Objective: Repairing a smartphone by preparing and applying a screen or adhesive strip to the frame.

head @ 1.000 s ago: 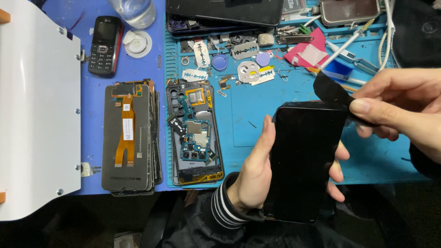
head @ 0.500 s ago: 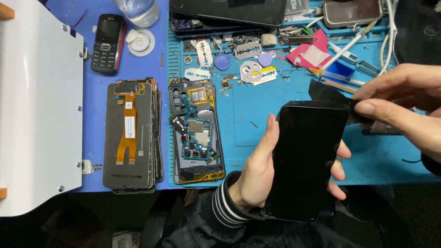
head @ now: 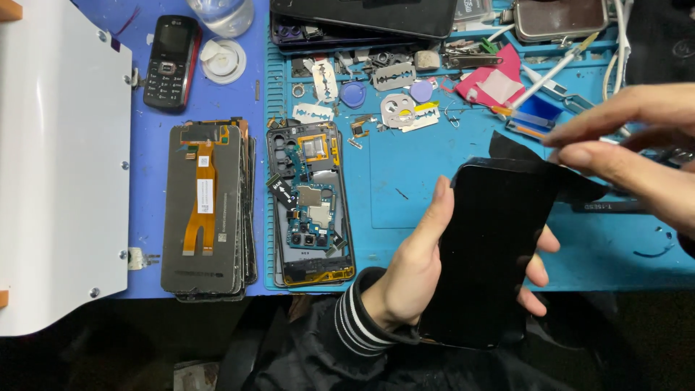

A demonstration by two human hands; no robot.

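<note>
The left hand [head: 409,286] has a firm grip on a black phone [head: 492,253]. The thumb lies along the phone's left edge and the fingers curl round the right edge from below. The phone is up in the air, just over the near edge of the blue mat [head: 434,166] on the bench.

The right hand [head: 630,148] is at the phone's top right corner. Its grip looks pinched on a thin black film [head: 521,148] that lifts off the top of the phone.

It looks like the film is being peeled off, with only the top loose. A further peel would call for a slow, even pull while the left hand holds steady.

Left of the phone lie 1 open phone [head: 311,206] and a pile of screens [head: 206,210].
</note>
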